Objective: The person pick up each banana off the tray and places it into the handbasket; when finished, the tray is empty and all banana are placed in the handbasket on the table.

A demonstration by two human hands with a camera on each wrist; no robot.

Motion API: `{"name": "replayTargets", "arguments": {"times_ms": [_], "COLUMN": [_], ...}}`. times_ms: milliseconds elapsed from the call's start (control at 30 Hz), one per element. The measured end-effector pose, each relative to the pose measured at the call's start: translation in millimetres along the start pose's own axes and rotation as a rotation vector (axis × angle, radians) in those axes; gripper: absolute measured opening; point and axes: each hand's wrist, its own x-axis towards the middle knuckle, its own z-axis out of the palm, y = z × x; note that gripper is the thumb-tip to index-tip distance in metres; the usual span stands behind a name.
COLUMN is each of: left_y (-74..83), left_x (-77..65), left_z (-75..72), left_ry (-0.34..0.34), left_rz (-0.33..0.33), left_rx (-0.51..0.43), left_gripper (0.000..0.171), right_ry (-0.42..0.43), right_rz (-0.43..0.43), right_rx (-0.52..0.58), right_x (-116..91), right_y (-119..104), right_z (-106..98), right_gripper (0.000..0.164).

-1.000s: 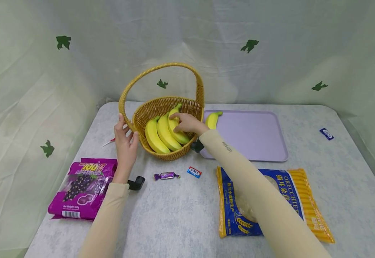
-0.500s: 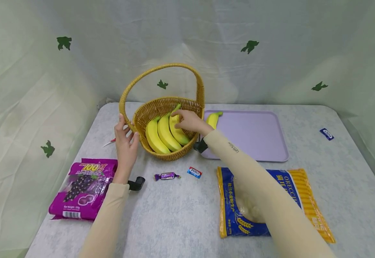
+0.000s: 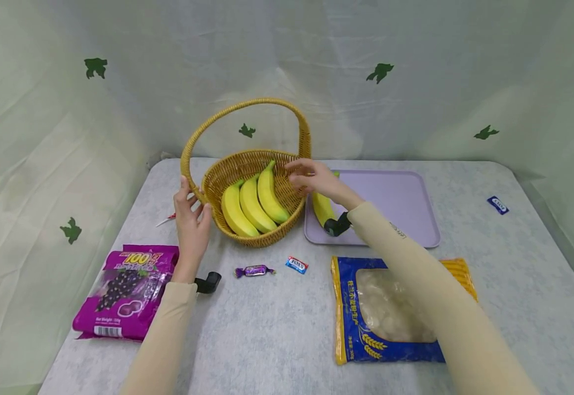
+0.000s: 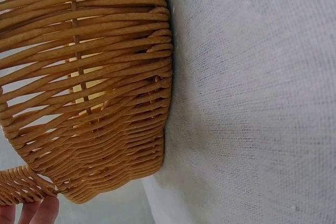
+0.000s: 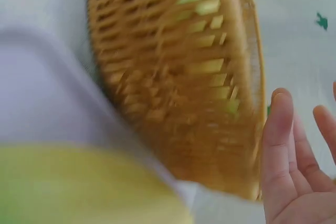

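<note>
A wicker basket (image 3: 267,238) with a tall arched handle holds three bananas (image 3: 254,203) lying side by side. My left hand (image 3: 190,225) grips the left foot of the handle, where its fingertips (image 4: 44,211) show against the woven strands in the left wrist view. Over the basket's right rim hovers my right hand (image 3: 319,178), its fingers loosely bent around nothing. One more banana (image 3: 322,209) lies along the left side of a lilac tray (image 3: 390,206), partly covered by that hand and its wrist camera.
A purple grape candy bag (image 3: 126,293) lies at left, a blue and yellow pasta bag (image 3: 348,329) at front right. Small wrapped candies (image 3: 254,270) (image 3: 297,264) sit before the basket, a blue one (image 3: 497,204) far right. A red-and-white item (image 3: 165,219) lies left of the basket.
My right hand has come off the rightmost banana in the basket and moved right, toward the tray. The left hand stays at the handle, and the basket keeps its place.
</note>
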Motion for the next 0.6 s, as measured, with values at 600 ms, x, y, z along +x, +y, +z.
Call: {"name": "replayTargets", "arguments": {"times_ms": [600], "left_y": [-16.2], "left_x": [1.6], "left_z": [1.2], "left_ry": [0.004], "left_rz": [0.013], "left_rx": [0.016], "left_gripper": [0.067], "right_ry": [0.088], "right_rz": [0.130], "right_rx": [-0.016], "right_x": [-42.2], "right_y": [49.4], "right_z": [-65.6], "right_gripper": [0.046]}}
